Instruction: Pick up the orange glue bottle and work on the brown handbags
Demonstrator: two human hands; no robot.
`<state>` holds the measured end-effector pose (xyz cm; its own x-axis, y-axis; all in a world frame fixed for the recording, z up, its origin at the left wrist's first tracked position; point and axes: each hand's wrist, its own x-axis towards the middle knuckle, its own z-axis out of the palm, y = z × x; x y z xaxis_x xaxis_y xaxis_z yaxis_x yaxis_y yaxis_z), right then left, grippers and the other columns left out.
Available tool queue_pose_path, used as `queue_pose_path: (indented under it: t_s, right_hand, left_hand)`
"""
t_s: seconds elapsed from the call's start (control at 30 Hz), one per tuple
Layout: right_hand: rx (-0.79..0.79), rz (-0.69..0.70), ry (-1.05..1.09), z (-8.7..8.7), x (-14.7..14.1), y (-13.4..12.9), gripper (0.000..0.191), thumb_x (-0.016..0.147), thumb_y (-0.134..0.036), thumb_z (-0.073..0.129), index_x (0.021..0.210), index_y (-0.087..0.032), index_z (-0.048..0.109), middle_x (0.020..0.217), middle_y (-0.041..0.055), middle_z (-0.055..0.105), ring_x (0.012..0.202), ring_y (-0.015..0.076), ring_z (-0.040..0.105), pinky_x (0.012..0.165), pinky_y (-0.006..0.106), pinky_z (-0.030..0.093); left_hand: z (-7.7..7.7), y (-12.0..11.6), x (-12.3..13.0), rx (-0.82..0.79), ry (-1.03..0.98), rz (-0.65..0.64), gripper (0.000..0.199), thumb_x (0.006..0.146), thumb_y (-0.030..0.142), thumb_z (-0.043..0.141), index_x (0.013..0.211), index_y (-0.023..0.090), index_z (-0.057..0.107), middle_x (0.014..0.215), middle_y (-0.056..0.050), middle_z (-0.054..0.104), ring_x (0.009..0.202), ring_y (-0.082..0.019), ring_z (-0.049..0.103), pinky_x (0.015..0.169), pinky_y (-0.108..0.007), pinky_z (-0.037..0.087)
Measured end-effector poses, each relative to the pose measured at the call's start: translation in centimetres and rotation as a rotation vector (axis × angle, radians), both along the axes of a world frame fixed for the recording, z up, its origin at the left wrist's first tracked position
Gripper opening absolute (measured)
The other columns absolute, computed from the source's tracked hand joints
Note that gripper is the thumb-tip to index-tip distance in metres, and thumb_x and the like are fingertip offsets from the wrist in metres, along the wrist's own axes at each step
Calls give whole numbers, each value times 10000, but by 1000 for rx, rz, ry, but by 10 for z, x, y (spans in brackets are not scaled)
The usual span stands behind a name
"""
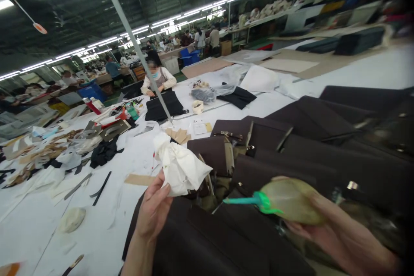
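My left hand pinches the lower edge of a crumpled white cloth between thumb and fingers, holding it up over the table. On the right, my right hand is wrapped round a yellowish squeeze bottle. The bottle lies sideways, its green cap and teal nozzle pointing left toward the cloth without touching it. Beneath and beyond both hands spread several dark brown bags with metal fittings, overlapping one another. Motion blurs the right hand a little, and its far fingers are hidden behind the bottle.
The white table carries fabric scraps, dark strips and a round whitish pad. A thin metal post rises from it. Across the table a co-worker handles black pieces. A tape roll lies nearby.
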<state>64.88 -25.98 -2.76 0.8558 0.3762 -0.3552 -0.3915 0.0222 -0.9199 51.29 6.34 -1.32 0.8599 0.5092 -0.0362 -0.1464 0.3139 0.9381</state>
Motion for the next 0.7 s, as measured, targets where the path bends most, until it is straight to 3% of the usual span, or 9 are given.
queue_pose_path:
  t_s: [0.1,0.2,0.33,0.43,0.5,0.57,0.63,0.7]
  right_hand:
    - [205,54,43,18,-3,-21,447,837,-569,655,1198,-305,645,1066,72,655,741,198,537,498,280,456]
    - [233,65,39,32,-10,-51,450,848,-525,683,1208,-263,625,976,49,631,713,156,481,500,226,400]
    - [252,77,39,30,-16,-105,459,839,-527,699,1214,-273,621,861,11,604,697,146,473,511,214,390]
    - [271,-20,65,22,-16,-148,476,790,-574,722,1167,-293,649,872,14,636,682,154,503,492,215,400]
    - [273,-108,114,14,-16,-176,448,745,-594,739,1074,-294,682,845,20,658,609,149,506,445,219,387]
    - [261,-158,192,0,-17,-203,412,690,-608,751,951,-294,697,740,24,662,490,141,481,380,227,349]
    - [237,-172,284,-19,-19,-229,415,656,-661,722,841,-291,687,571,30,620,380,148,445,325,234,307]
    - [203,-170,267,-42,-24,-254,463,672,-727,640,765,-275,676,402,39,518,295,174,408,276,244,261]
  left_hand:
    - [10,-56,-1,143,-11,-90,109,883,293,680,944,206,658,1345,-70,568,1312,-292,517,1035,-361,478]
    - [31,-109,-3,448,26,-179,106,905,283,656,857,198,616,1411,-75,480,1406,-275,405,1099,-335,412]
    - [55,-183,0,1073,58,-360,99,925,259,618,1005,208,642,1419,-134,483,1351,-276,464,1112,-408,423]
    - [51,-239,11,1501,-167,-423,420,880,388,692,1230,172,609,1362,-188,568,1272,-321,536,1075,-476,476]
    - [37,-275,22,1564,-401,-344,507,853,490,701,1219,148,620,1210,-193,665,1140,-321,618,973,-464,551]
    - [21,-308,34,1451,-571,-201,195,905,369,663,986,192,657,983,-127,727,890,-238,676,761,-359,599]
    - [11,-337,42,1349,-645,-39,76,905,272,647,860,223,610,793,-66,713,676,-179,635,577,-298,546]
    - [12,-360,45,1344,-636,2,65,911,273,625,874,233,590,703,-33,688,584,-158,600,496,-282,494]
